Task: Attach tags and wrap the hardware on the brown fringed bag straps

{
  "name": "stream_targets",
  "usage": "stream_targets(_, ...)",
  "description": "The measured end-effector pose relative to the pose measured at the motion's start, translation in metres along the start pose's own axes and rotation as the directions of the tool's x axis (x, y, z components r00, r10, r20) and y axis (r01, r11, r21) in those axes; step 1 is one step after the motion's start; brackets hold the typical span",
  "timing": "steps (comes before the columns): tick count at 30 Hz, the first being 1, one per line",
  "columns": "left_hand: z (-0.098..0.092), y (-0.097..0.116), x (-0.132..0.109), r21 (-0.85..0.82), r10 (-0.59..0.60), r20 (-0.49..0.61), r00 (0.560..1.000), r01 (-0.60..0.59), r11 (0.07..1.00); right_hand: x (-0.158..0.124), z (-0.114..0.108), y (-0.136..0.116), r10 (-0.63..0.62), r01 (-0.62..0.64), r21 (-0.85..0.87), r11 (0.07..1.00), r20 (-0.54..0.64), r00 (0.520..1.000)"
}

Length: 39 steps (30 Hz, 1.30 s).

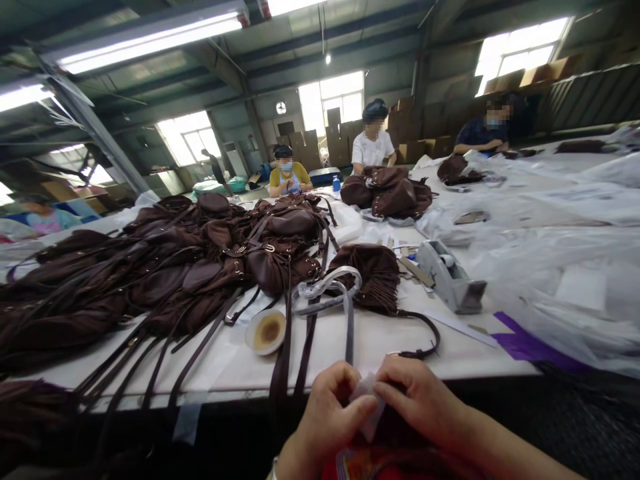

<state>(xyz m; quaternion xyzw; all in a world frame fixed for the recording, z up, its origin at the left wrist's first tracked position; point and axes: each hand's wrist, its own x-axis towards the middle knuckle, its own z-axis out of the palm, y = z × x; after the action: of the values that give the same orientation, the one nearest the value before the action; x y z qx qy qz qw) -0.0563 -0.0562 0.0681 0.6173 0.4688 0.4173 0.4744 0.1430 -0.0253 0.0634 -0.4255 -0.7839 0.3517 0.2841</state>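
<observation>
My left hand [334, 403] and my right hand [417, 393] are close together at the bottom centre, in front of the table edge. Between them is a small piece of thin white material [369, 400], pinched by the thumb and fingers of each hand. Just beyond my hands, a dark brown fringed bag [373, 273] lies on the white table [400, 367], its buckled strap [425, 333] curving toward my right hand. A grey strip [349, 327] hangs from a looped roll beside that bag.
A large pile of brown bags [200, 267] covers the left side, with straps over the edge. Nearby are a bowl [266, 332], a grey tape dispenser [450, 277], purple material [540, 343] and clear plastic sheets [565, 267]. Several people sit beyond, one behind more bags [390, 192].
</observation>
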Motion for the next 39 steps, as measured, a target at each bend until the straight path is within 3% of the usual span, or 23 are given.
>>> stream_targets(2, 0.001, 0.002, 0.003, 0.069, -0.084, 0.016, 0.996, 0.083, 0.994, -0.001, 0.001, 0.0, -0.025, 0.024, -0.025, 0.999, -0.004, 1.0)
stream_targets(7, 0.005, 0.007, 0.008, 0.257, -0.074, -0.022, 0.997, 0.077, 0.963, 0.001, -0.016, 0.012, -0.074, 0.075, -0.082, 0.994, 0.011, 0.997)
stream_targets(11, 0.008, -0.003, 0.011, 0.205, -0.175, -0.078, 0.982, 0.187, 0.961, 0.004, -0.05, 0.037, -0.139, 0.131, -0.299, 0.945, -0.006, 0.99)
stream_targets(13, 0.009, -0.009, 0.012, 0.168, -0.23, -0.078, 0.97, 0.24, 0.956, 0.003, -0.059, 0.051, -0.118, 0.13, -0.405, 0.905, 0.053, 0.992)
stream_targets(16, 0.012, -0.013, 0.014, 0.111, -0.291, -0.08, 0.954, 0.298, 0.948, 0.0, -0.056, 0.067, -0.043, 0.106, -0.474, 0.874, 0.143, 0.989)
stream_targets(19, 0.015, -0.012, 0.015, 0.096, -0.304, -0.092, 0.948, 0.312, 0.945, 0.001, -0.046, 0.075, -0.011, 0.069, -0.496, 0.866, 0.119, 0.993)
stream_targets(23, 0.016, -0.016, 0.016, 0.109, -0.322, -0.117, 0.939, 0.335, 0.936, 0.002, -0.047, 0.068, -0.048, 0.079, -0.358, 0.93, 0.095, 0.994)
stream_targets(27, 0.019, -0.027, 0.017, 0.12, -0.338, -0.152, 0.929, 0.357, 0.926, 0.0, -0.06, 0.042, -0.119, 0.138, -0.146, 0.98, 0.135, 0.984)
stream_targets(31, 0.024, -0.028, 0.02, 0.155, -0.352, -0.159, 0.923, 0.375, 0.914, 0.0, -0.063, 0.025, -0.149, 0.186, -0.189, 0.964, 0.195, 0.969)
stream_targets(39, 0.027, -0.005, 0.022, 0.223, -0.303, -0.137, 0.943, 0.327, 0.918, 0.002, -0.058, 0.028, -0.126, 0.206, -0.32, 0.925, 0.253, 0.959)
